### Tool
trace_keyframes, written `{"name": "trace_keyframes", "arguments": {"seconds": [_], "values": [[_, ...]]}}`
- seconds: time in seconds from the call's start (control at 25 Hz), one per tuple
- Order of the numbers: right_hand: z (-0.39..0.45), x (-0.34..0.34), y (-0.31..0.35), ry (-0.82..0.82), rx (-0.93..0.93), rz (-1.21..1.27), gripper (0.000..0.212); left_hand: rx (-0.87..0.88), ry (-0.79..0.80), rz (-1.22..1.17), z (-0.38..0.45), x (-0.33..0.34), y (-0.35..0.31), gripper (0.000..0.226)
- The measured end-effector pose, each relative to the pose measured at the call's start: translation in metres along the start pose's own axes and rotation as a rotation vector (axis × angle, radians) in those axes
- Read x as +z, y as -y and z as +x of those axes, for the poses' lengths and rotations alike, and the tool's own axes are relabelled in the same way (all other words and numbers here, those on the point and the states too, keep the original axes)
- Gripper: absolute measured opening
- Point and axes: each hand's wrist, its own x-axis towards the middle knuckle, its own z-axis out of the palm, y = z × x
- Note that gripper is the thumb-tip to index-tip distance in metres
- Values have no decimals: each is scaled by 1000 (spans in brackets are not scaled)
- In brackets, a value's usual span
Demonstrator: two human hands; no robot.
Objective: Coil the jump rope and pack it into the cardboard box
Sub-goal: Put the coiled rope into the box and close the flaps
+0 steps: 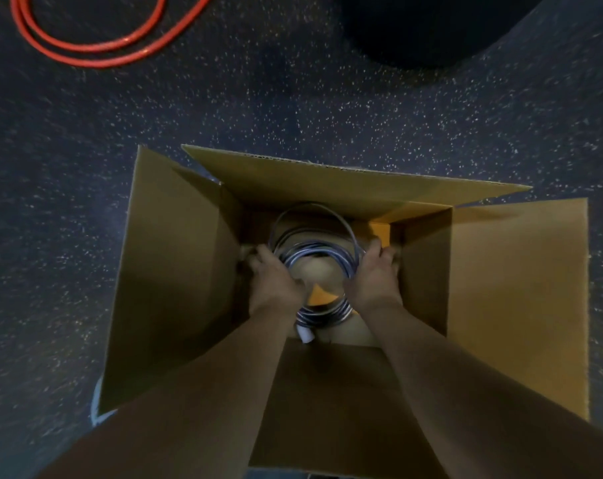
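An open cardboard box [514, 288] stands on the floor below me, all flaps spread out. Inside it lies the coiled jump rope [319, 252], a grey-blue ring of several loops with a white handle end [305, 333] showing at the near side. Both my arms reach down into the box. My left hand [274, 276] grips the coil's left side and my right hand [374, 274] grips its right side. The coil is low in the box; I cannot tell whether it rests on the bottom. My hands hide parts of the loops.
The floor is dark blue with white speckles. An orange-red cord [86, 46] loops on the floor at the far left. A large black rounded object [431, 25] sits at the far right. The box's far flap [327, 181] leans inward over the opening.
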Motion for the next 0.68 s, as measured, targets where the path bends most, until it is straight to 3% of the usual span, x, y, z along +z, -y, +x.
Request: {"name": "trace_keyframes", "arguments": {"seconds": [0.08,0.16,0.24,0.36,0.48,0.6,0.68], "values": [[-19,-17,0,107,52,74,97,23,12,30,-17,-12,-3,82],[-47,-45,3,109,-18,94,82,100,-77,45,-40,-37,-9,68],[-78,-81,7,-55,-215,79,66,247,-252,83,-68,-72,-16,61],[-104,-140,22,-294,-489,-47,65,431,-505,198,-106,-122,-18,55],[-91,-170,38,-351,-578,-211,73,355,-663,214,-129,-144,2,69],[-68,-171,50,-309,-544,-399,84,234,-632,67,-140,-139,23,82],[-58,-170,53,-253,-518,-438,87,293,-555,30,-147,-126,27,78]]}}
